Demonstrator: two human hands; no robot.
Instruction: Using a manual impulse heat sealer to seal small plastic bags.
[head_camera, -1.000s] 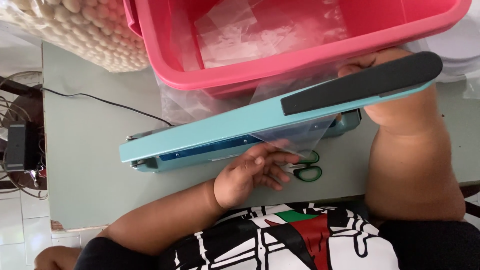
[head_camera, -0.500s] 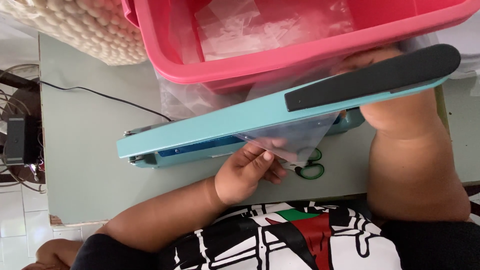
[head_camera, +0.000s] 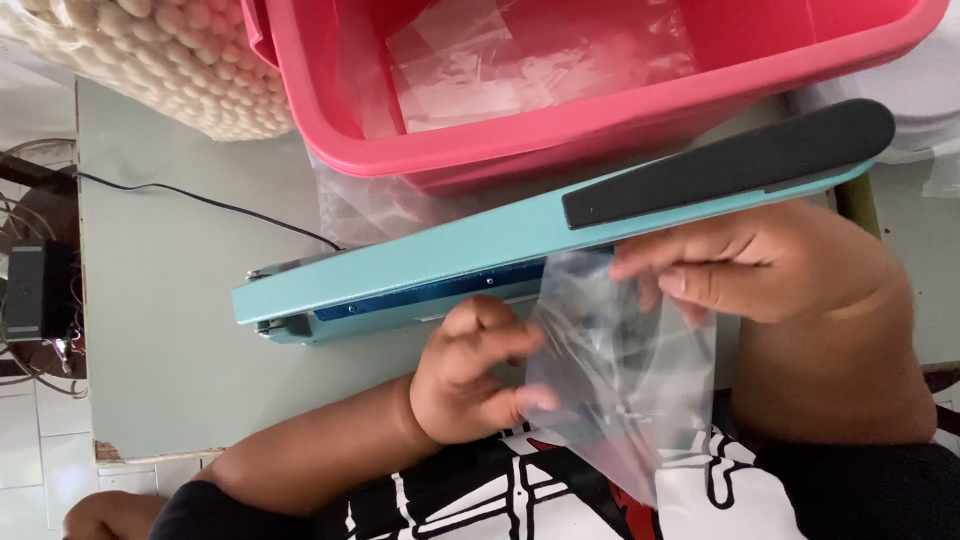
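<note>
At the far left edge, beyond the pale green tabletop (head_camera: 180, 330), a dark boxy device (head_camera: 25, 290) sits among tangled wires, partly cut off by the frame and hard to identify. A black cable (head_camera: 200, 205) runs from there across the tabletop toward the hinge end of a teal impulse sealer (head_camera: 420, 270). Above it, in the top left corner, a clear bag packed with small pale round pieces (head_camera: 160, 55) is cropped by the frame; what the pieces are cannot be told.

The sealer's arm is raised, its black handle (head_camera: 730, 165) angled up to the right, and the arm hides much of the base beneath it. Behind it stands a pink plastic tub (head_camera: 600, 110) holding loose clear plastic sheets; its top is cut off, and crumpled clear film shows under its near left corner.

The left hand (head_camera: 465, 375) pinches the left edge of a clear plastic bag (head_camera: 620, 390) between thumb and fingers. The right hand (head_camera: 760, 265) grips the bag's upper right edge just under the raised arm, fingers curled over the film. The bag hangs between both hands in front of the sealer, its lower end over the person's black, white and red patterned shirt (head_camera: 520, 490). Whether the bag holds anything is unclear through the glare.
</note>
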